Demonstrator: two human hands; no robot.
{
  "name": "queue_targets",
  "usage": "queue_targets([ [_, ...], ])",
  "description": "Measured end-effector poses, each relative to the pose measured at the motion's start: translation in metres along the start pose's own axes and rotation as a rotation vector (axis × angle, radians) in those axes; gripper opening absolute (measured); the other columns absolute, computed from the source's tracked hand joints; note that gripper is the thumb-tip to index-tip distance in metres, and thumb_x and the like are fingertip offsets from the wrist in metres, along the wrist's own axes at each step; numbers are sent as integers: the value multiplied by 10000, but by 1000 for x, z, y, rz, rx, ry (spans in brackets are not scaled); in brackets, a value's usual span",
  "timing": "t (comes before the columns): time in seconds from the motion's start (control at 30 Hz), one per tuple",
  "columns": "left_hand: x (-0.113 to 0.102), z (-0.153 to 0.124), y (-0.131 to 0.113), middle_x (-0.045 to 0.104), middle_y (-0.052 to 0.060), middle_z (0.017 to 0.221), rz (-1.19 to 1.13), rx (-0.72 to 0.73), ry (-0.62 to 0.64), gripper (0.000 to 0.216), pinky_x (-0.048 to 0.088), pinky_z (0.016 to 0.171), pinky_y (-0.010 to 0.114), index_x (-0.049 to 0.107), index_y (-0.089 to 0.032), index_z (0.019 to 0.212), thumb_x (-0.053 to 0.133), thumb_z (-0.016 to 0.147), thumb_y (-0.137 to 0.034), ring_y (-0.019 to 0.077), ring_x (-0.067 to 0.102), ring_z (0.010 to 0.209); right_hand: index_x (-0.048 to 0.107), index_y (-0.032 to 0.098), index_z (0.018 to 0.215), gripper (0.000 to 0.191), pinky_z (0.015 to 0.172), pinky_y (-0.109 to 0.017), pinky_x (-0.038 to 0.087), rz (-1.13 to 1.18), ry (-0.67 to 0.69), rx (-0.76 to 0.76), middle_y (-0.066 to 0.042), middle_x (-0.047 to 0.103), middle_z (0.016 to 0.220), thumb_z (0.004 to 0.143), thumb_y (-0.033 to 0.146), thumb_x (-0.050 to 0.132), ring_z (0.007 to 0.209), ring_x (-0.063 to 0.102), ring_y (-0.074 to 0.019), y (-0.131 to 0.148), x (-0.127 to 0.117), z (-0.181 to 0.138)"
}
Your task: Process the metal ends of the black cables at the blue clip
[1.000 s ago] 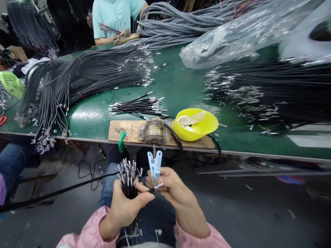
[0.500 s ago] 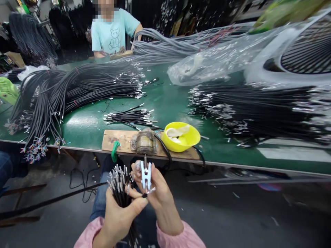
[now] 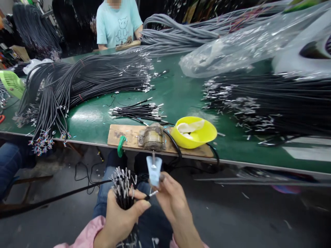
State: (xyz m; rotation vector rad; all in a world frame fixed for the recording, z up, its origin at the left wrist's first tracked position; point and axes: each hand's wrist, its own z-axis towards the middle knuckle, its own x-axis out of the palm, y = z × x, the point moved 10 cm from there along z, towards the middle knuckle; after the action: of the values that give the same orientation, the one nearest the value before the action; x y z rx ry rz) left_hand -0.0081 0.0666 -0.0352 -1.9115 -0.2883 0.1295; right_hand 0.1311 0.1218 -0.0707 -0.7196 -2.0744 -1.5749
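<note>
My left hand (image 3: 122, 213) is closed around an upright bundle of short black cables (image 3: 124, 193) with silvery stripped ends. Its thumb and forefinger pinch one cable apart from the rest, the bare end (image 3: 153, 193) pointing right. Beside that end is my right hand (image 3: 174, 198), its fingers loosely bent next to a light-blue clip (image 3: 154, 170). The clip sits on the shaft of a small motor (image 3: 153, 137) and looks slightly blurred. Nothing shows between the right fingers, which are partly hidden from view.
The motor is on a wooden board (image 3: 134, 139) with a green clamp (image 3: 120, 146) and yellow bowl (image 3: 204, 137). Short cables (image 3: 137, 111), long grey cables (image 3: 85, 75) and a black pile (image 3: 284, 103) lie on the green table (image 3: 176, 93). Another person (image 3: 117, 26) sits opposite.
The right hand has let go of the clip and moved a little right and down. The clip has turned on the shaft. The left hand still grips the cables; the whole view has shifted.
</note>
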Motion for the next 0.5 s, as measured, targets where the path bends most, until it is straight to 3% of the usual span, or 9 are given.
queue_targets([
  [0.1, 0, 2, 3, 718, 51, 749, 55, -32, 24, 225, 442, 389, 227, 743, -174, 888, 714, 677, -247, 84, 499, 379, 654, 205, 636, 170, 543, -265, 402, -334, -73, -322, 3, 557, 607, 693, 334, 749, 575, 492, -143, 34, -1, -22],
  [0.17, 2, 3, -4, 730, 61, 793, 128, 33, 42, 149, 511, 521, 245, 749, -160, 817, 673, 695, -197, 134, 605, 525, 665, 214, 676, 81, 582, -284, 418, -618, -30, -542, -5, 565, 638, 716, 256, 722, 618, 511, -165, 54, 19, -39],
  [0.23, 7, 4, -10, 716, 52, 695, 197, 87, 76, 93, 525, 605, 254, 720, -147, 655, 641, 701, -165, 180, 642, 639, 693, 222, 767, 57, 597, -294, 431, -850, 62, -662, -22, 579, 700, 713, 225, 711, 660, 526, -184, 60, 42, -49],
  [0.37, 14, 6, -3, 618, 6, 503, 264, 41, 124, 143, 480, 494, 217, 619, -152, 511, 664, 647, -144, 158, 594, 539, 662, 213, 743, 74, 624, -286, 452, -909, 197, -603, -30, 563, 736, 799, 214, 614, 689, 546, -180, 52, 56, -45],
  [0.5, 1, 7, 8, 640, 13, 578, 153, -7, 17, 77, 469, 480, 213, 644, -141, 631, 713, 596, -148, 130, 565, 514, 565, 199, 657, 176, 560, -250, 428, -715, 97, -491, -9, 514, 681, 829, 232, 579, 634, 518, -156, 49, 35, -35],
])
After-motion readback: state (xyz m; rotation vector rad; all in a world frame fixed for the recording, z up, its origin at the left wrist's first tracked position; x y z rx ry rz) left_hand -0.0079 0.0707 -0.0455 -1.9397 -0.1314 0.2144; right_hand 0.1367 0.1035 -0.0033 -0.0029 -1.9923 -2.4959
